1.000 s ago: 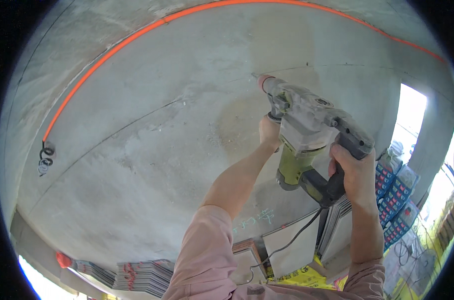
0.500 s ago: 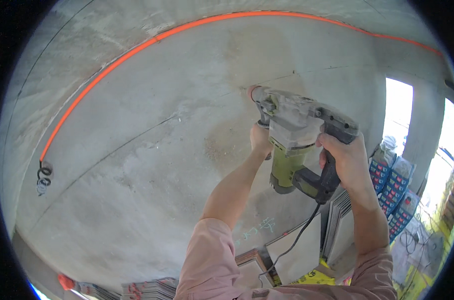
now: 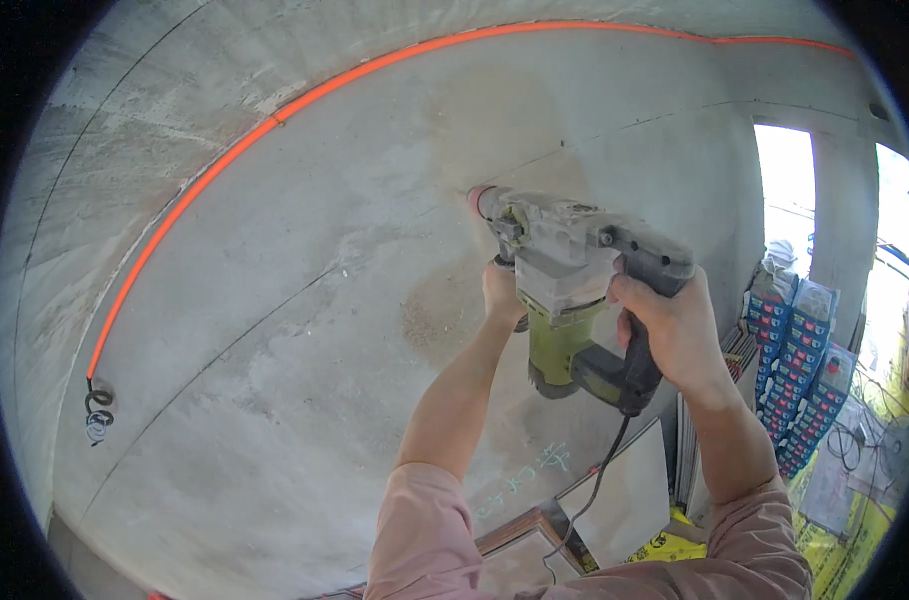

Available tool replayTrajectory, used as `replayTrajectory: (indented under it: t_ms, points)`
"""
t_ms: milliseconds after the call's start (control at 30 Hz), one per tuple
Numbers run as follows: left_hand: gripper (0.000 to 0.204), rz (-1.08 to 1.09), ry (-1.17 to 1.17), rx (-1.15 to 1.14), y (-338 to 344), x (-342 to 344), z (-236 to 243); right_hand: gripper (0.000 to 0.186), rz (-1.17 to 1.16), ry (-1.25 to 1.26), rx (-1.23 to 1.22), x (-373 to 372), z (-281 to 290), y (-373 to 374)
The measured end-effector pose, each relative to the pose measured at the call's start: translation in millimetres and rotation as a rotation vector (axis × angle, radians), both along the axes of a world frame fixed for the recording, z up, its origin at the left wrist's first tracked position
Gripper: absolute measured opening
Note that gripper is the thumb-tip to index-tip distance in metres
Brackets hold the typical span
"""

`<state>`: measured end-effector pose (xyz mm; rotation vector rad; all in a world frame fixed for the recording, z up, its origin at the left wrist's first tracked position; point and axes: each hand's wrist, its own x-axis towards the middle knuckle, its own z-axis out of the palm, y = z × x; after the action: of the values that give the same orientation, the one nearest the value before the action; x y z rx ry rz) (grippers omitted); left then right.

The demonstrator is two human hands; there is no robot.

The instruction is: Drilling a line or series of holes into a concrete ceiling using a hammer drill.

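Note:
A dusty green and grey rotary hammer drill (image 3: 559, 345) is held up level against the grey plaster wall (image 3: 264, 400). Its round front end, with a reddish ring, is at the wall; the bit itself cannot be made out. My right hand (image 3: 669, 320) is wrapped round the black rear handle. My left hand (image 3: 501, 292) is closed round the side handle near the front, partly hidden by the drill body. A black power cord (image 3: 599, 480) hangs from the bottom of the rear handle. Thin dark lines cross the wall, and brownish patches lie around the drill's front.
An orange conduit (image 3: 364, 68) curves along the top of the wall, ending in coiled wires (image 3: 97, 412) at left. Large tiles (image 3: 624, 490) lean at the wall's foot. Stacked blue patterned bags (image 3: 799, 365) stand at right, near bright openings and yellow sheeting (image 3: 664, 547).
The view has shifted, so the drill and both hands appear slightly further left and lower. Both hands keep their hold, and the drill's front stays at the wall.

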<state>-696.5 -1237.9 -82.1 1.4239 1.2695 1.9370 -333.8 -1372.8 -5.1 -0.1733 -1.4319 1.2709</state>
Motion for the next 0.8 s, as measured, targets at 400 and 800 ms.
replayTrajectory:
  t_ms: [400,800]
  points:
    - [0.031,-0.224,-0.461,0.064,-33,68,28,0.01,-0.129,-0.088,0.126,-9,2,-10]
    - [0.035,0.321,0.277,-0.072,-29,71,31,0.029,-0.28,0.031,0.05,-19,-3,1]
